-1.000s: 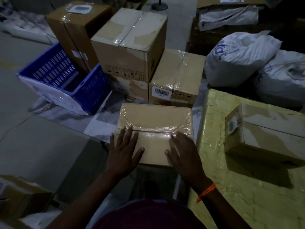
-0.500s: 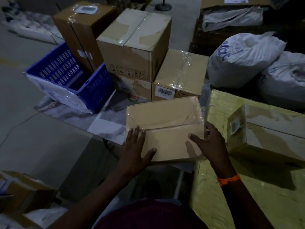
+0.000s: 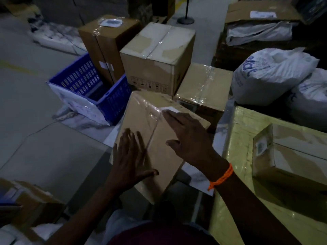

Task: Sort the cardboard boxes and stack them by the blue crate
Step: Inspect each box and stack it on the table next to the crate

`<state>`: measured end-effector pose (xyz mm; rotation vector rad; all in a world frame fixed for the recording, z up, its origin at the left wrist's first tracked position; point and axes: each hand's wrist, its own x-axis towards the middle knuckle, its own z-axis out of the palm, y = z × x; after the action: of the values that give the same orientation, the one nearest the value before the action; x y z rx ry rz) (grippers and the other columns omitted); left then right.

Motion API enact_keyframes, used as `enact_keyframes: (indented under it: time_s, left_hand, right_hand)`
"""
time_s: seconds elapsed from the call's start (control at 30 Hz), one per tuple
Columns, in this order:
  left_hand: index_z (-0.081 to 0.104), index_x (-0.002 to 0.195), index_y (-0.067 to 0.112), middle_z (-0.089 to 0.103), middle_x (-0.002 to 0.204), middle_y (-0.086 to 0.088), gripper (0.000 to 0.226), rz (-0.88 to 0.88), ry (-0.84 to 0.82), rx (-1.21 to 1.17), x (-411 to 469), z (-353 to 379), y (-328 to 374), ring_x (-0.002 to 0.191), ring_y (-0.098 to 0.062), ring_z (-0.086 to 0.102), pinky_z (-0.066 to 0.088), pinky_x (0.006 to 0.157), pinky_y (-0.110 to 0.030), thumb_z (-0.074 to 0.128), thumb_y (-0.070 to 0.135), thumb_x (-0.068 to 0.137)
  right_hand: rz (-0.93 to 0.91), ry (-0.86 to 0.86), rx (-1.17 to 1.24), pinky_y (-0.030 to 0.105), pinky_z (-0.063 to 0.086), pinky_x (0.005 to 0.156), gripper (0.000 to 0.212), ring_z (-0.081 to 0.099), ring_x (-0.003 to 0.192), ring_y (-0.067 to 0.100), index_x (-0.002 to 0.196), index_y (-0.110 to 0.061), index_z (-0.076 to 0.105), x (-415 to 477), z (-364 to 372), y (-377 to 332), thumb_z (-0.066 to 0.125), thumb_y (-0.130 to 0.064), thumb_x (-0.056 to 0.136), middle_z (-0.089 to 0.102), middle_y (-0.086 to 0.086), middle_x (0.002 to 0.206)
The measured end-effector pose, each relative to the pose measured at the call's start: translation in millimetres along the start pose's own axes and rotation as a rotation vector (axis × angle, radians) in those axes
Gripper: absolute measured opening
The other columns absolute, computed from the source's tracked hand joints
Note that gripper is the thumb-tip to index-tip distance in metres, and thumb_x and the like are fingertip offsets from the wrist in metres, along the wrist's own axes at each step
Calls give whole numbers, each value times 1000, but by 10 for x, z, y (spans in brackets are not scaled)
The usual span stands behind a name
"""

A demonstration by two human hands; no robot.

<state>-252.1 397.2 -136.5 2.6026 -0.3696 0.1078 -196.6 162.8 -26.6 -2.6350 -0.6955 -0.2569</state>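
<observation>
A flat brown box [image 3: 141, 121] wrapped in clear film lies turned at an angle on the floor in front of me. My left hand [image 3: 131, 156] rests flat on its near left part, fingers spread. My right hand [image 3: 187, 137] lies palm down on its right part, an orange band on the wrist. The blue crate [image 3: 92, 91] stands to the left of the box. Behind it stand a tall brown box [image 3: 106, 41], a large taped box [image 3: 159, 57] on a lower one, and a film-wrapped box [image 3: 203, 85].
A yellow wrapped block [image 3: 247, 200] at right carries a small box [image 3: 292, 156]. White sacks [image 3: 270, 75] lie beyond it. An opened box [image 3: 30, 206] sits at lower left. Grey floor [image 3: 35, 129] stretches to the left.
The flat box has been turned from crosswise to lengthwise and slid toward the crate. My right hand moved from its right edge onto its top; my left hand stays flat on it.
</observation>
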Motion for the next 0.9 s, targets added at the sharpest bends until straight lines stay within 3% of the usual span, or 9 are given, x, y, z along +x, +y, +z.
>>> enact_keyframes:
  time_s: [0.17,0.23,0.3,0.4,0.53,0.6,0.7,0.77,0.9]
  left_hand:
    - [-6,160,4,-18,168,-17,148,-54,230,-83,259,-286,-135,156,-35,-13,8,122,-66,73,80,61]
    - [-16,161,20,-18,170,-6,156,-145,168,-215,369,-383,-201,157,-23,-12,8,124,-53,79,79,52]
    - [-15,160,37,-1,171,2,155,-215,88,-382,458,-430,-262,155,-15,8,22,121,-47,86,75,48]
    - [16,158,31,32,159,2,136,-235,119,-430,538,-435,-284,141,-17,38,41,111,-49,90,70,51]
    - [39,133,63,54,130,30,90,-142,27,-488,496,-354,-98,116,4,55,50,94,-19,91,58,59]
    - [45,134,47,52,122,27,86,-122,-69,-427,426,-237,-49,110,5,54,51,92,-22,87,63,60]
    - [45,123,38,45,117,22,82,-145,-73,-423,499,-189,-36,107,16,49,44,88,-12,77,73,56]
    - [42,119,38,45,120,19,77,-144,-70,-428,626,-257,2,108,11,50,40,87,-13,78,69,58]
    - [35,146,18,46,144,-4,94,-285,41,-483,770,-403,-93,122,-9,46,39,83,-15,90,34,71]
  right_hand:
    - [-136,-104,28,46,35,114,100,44,144,31,160,-16,35,107,-7,60,89,-25,76,44,9,160]
    - [-166,-116,15,44,33,115,98,43,144,31,159,-16,36,113,17,71,89,-24,77,43,9,161]
    - [-188,-67,-18,54,36,114,98,49,140,33,156,-15,42,127,41,106,92,-23,72,49,11,157]
    - [-139,133,-50,72,28,115,99,53,138,29,154,-17,44,111,126,164,94,-25,68,57,8,149]
    - [455,401,241,50,27,124,115,12,157,25,164,-24,21,-117,415,122,90,-11,73,15,11,171]
    - [837,399,591,30,23,120,125,5,158,26,165,-13,12,-189,546,258,95,-11,70,2,15,171]
    - [1014,403,782,15,46,83,78,59,126,34,137,2,56,-77,575,518,94,-7,70,63,18,132]
    - [950,370,761,5,41,60,48,67,92,22,115,1,70,15,518,619,92,-4,72,68,5,96]
    - [896,435,828,25,49,59,37,61,70,14,83,-13,67,105,386,670,98,-16,63,64,-5,73]
